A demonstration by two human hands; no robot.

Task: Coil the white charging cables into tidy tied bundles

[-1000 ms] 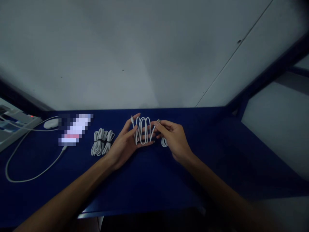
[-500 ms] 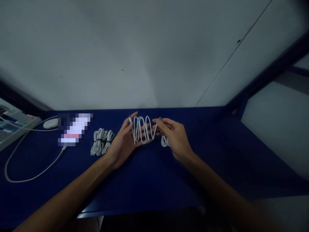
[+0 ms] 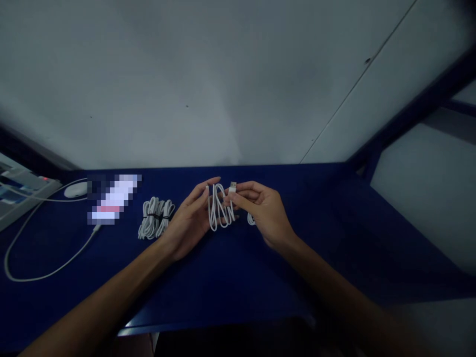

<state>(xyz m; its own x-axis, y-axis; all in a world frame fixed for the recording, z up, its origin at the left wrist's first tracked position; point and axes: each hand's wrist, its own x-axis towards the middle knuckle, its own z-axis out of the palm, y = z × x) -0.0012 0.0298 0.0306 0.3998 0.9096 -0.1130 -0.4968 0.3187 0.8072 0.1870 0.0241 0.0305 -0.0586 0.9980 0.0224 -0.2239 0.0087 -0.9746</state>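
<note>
A white USB cable [image 3: 214, 213] hangs in narrow folds between my two hands above the blue table. My left hand [image 3: 191, 218] pinches one end of it between thumb and fingers, and the folds lie against those fingers. At the other end, the metal USB plug [image 3: 233, 185] points up from the thumb and fingertips of my right hand [image 3: 262, 206]. Left of my left hand lie several white cable bundles [image 3: 152, 218] tied with black bands. Another white coiled cable [image 3: 251, 218] shows partly behind my right hand.
At the left, a blurred lit phone [image 3: 115, 198] has a white charging cable [image 3: 55, 271] plugged into it. Beside it are a white mouse-like object [image 3: 76, 189] and a white power strip [image 3: 29, 191]. A grey wall panel [image 3: 223, 89] rises behind the blue table [image 3: 230, 277].
My right hand has brought the USB plug left, closer to my left hand, and turned it upright. The cable's folds are squeezed closer together.
</note>
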